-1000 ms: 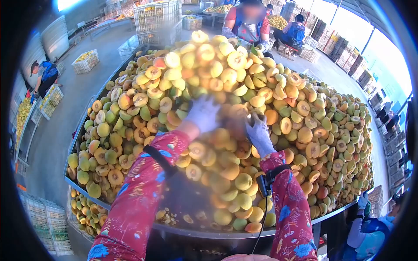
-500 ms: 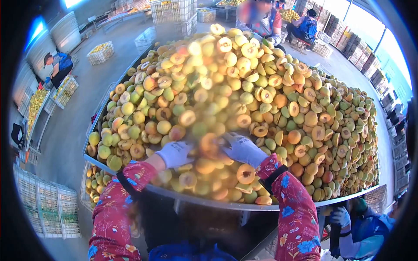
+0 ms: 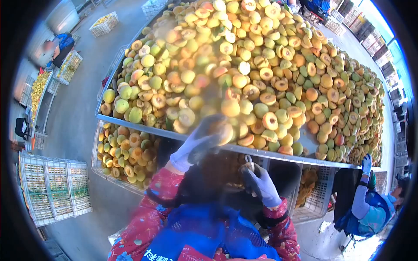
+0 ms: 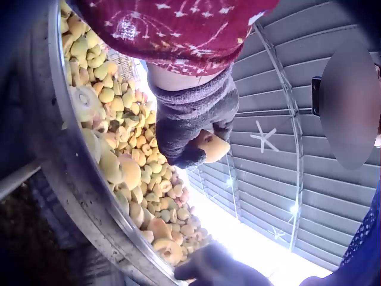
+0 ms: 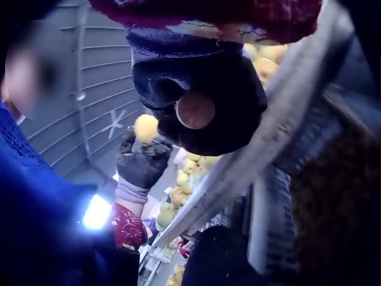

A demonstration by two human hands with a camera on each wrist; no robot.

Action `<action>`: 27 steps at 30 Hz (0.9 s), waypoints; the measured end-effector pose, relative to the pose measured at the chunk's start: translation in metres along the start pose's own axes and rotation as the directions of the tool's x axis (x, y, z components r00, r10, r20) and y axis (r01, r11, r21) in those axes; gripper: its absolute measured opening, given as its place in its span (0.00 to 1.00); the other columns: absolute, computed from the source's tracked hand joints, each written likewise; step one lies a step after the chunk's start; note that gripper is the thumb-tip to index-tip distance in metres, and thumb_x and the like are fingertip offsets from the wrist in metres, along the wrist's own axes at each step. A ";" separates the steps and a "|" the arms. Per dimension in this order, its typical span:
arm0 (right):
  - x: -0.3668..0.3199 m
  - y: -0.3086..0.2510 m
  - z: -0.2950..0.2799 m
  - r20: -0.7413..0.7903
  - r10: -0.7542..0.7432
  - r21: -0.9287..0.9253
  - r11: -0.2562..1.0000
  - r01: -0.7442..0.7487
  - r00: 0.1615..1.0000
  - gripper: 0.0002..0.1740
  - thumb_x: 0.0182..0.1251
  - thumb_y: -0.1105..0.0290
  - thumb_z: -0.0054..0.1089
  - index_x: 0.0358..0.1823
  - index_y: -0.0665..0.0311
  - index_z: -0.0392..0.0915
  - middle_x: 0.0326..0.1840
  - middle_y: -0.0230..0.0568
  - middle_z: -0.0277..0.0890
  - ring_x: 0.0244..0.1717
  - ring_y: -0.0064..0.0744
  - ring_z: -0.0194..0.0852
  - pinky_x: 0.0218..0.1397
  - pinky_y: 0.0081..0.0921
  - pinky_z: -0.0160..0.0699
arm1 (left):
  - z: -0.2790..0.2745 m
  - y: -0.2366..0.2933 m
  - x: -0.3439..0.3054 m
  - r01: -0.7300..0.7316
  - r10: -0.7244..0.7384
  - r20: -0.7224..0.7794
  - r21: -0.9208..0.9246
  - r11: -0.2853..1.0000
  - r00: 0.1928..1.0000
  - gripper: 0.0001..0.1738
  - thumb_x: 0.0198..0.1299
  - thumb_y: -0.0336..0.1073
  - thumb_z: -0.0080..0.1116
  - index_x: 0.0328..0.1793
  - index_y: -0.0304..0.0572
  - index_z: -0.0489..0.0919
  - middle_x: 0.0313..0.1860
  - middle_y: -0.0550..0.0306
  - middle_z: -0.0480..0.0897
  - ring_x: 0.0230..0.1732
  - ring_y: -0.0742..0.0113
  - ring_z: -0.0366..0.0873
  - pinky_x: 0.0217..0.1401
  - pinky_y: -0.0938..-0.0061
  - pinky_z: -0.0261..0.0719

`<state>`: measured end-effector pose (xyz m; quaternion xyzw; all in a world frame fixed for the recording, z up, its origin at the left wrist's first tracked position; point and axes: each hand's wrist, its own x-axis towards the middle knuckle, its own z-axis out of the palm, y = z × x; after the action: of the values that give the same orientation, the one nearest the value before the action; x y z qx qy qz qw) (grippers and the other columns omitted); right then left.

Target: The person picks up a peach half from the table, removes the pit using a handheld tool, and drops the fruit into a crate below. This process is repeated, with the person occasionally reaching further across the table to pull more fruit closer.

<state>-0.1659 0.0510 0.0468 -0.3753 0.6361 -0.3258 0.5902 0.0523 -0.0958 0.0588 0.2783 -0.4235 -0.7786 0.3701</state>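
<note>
My gloved left hand (image 3: 202, 139) grips a halved peach (image 4: 213, 146) just over the near rim of the metal table (image 3: 170, 134). In the left wrist view its fingers curl round the fruit, with part of the dark stone cavity showing. My gloved right hand (image 3: 261, 185) is curled in front of my body, below the rim, round a small tool with a metal loop (image 3: 249, 162) at its top. In the right wrist view a round brownish end (image 5: 195, 110) shows in that hand. Beyond both hands, cut peaches (image 3: 270, 121) lie heaped on the table.
Under the table stand a crate of peaches (image 3: 130, 152) and another crate (image 3: 320, 191). Stacked white crates (image 3: 54, 189) are at left. One person (image 3: 374, 204) works at the table's right end; another person (image 3: 63, 48) bends over crates at far left.
Both hands have come from the middle of the heap back to the near rim, with peaches drawn forward. The left hand now holds a peach half. The head view has tilted downward.
</note>
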 end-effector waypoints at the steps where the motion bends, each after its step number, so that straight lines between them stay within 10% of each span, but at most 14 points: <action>1: 0.008 0.036 0.006 -0.050 0.013 -0.015 1.000 -0.014 0.999 0.13 0.74 0.66 0.56 0.48 0.70 0.74 0.29 0.56 0.77 0.28 0.42 0.80 0.31 0.36 0.73 | 0.008 0.001 -0.009 0.045 -0.046 -0.003 -0.060 0.997 0.999 0.41 0.54 0.32 0.72 0.73 0.42 0.65 0.67 0.60 0.69 0.67 0.71 0.66 0.66 0.75 0.69; 2: 0.008 0.065 0.006 -0.129 -0.255 -0.496 0.853 0.160 0.958 0.12 0.75 0.67 0.52 0.50 0.70 0.72 0.33 0.59 0.78 0.34 0.57 0.81 0.34 0.41 0.74 | 0.012 -0.004 -0.013 -0.004 0.004 -0.012 0.016 1.000 1.000 0.41 0.54 0.32 0.72 0.73 0.42 0.65 0.67 0.59 0.69 0.67 0.71 0.66 0.67 0.75 0.69; 4: -0.008 0.049 0.013 -0.156 -0.333 -0.399 0.883 0.249 0.930 0.12 0.76 0.67 0.50 0.51 0.70 0.71 0.34 0.61 0.79 0.38 0.63 0.79 0.36 0.45 0.75 | 0.014 -0.019 -0.018 -0.170 0.182 -0.029 0.233 0.958 0.983 0.39 0.55 0.32 0.72 0.72 0.42 0.66 0.64 0.58 0.71 0.62 0.70 0.71 0.61 0.75 0.75; 7: -0.029 0.004 0.025 -0.176 -0.281 -0.293 0.930 0.222 0.943 0.09 0.74 0.70 0.51 0.48 0.69 0.70 0.35 0.62 0.79 0.38 0.65 0.79 0.36 0.49 0.76 | 0.011 -0.029 -0.033 0.220 -0.230 -0.082 -0.109 0.969 0.970 0.36 0.54 0.31 0.72 0.69 0.42 0.69 0.59 0.58 0.74 0.56 0.69 0.75 0.52 0.75 0.83; 8: -0.033 -0.006 0.030 -0.165 -0.323 -0.338 0.906 0.254 0.932 0.09 0.74 0.70 0.51 0.48 0.69 0.70 0.34 0.62 0.79 0.37 0.64 0.79 0.36 0.49 0.76 | 0.016 -0.037 -0.035 0.136 -0.143 -0.124 -0.068 0.988 0.982 0.32 0.55 0.32 0.71 0.65 0.42 0.71 0.53 0.59 0.76 0.53 0.68 0.77 0.45 0.74 0.86; 11: -0.039 -0.018 0.043 -0.093 -0.391 -0.417 0.850 0.321 0.916 0.09 0.72 0.71 0.54 0.48 0.67 0.68 0.31 0.58 0.79 0.33 0.63 0.79 0.31 0.49 0.76 | 0.023 -0.047 -0.044 0.135 -0.158 -0.190 -0.131 0.982 0.969 0.29 0.55 0.31 0.71 0.62 0.40 0.72 0.52 0.59 0.76 0.53 0.66 0.77 0.50 0.73 0.84; 14: -0.037 -0.012 0.051 -0.032 -0.403 -0.386 0.849 0.361 0.915 0.10 0.72 0.70 0.55 0.47 0.66 0.67 0.28 0.58 0.78 0.29 0.62 0.78 0.27 0.50 0.73 | 0.003 -0.079 -0.047 -0.009 0.040 -0.149 0.204 0.979 0.988 0.28 0.57 0.31 0.68 0.62 0.36 0.72 0.55 0.55 0.75 0.57 0.65 0.75 0.59 0.71 0.77; 17: -0.035 -0.005 0.056 -0.042 -0.433 -0.399 0.833 0.382 0.901 0.10 0.72 0.70 0.55 0.46 0.67 0.67 0.26 0.59 0.77 0.26 0.62 0.77 0.25 0.51 0.71 | 0.013 -0.060 -0.058 -0.398 0.439 0.238 0.860 0.320 0.866 0.26 0.63 0.30 0.63 0.66 0.34 0.70 0.60 0.49 0.76 0.61 0.64 0.74 0.63 0.71 0.75; 22: -0.032 0.003 0.056 -0.053 -0.457 -0.437 0.810 0.391 0.888 0.11 0.72 0.69 0.56 0.44 0.68 0.66 0.22 0.60 0.74 0.24 0.63 0.75 0.23 0.51 0.69 | 0.013 -0.082 -0.058 -0.073 0.072 0.023 0.543 0.836 0.997 0.23 0.65 0.28 0.60 0.67 0.36 0.71 0.59 0.50 0.78 0.59 0.62 0.77 0.62 0.71 0.75; 27: -0.030 0.009 0.060 -0.101 -0.429 -0.440 0.828 0.347 0.897 0.11 0.72 0.68 0.56 0.43 0.68 0.66 0.22 0.62 0.73 0.24 0.64 0.75 0.23 0.51 0.68 | 0.027 -0.075 -0.060 0.047 -0.034 -0.048 0.317 0.947 0.998 0.14 0.68 0.34 0.55 0.56 0.36 0.74 0.49 0.49 0.80 0.47 0.58 0.80 0.53 0.68 0.76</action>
<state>-0.1060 0.0831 0.0487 -0.5789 0.6548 -0.3333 0.3535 0.0405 -0.0069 0.0142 0.3590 -0.5297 -0.7018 0.3131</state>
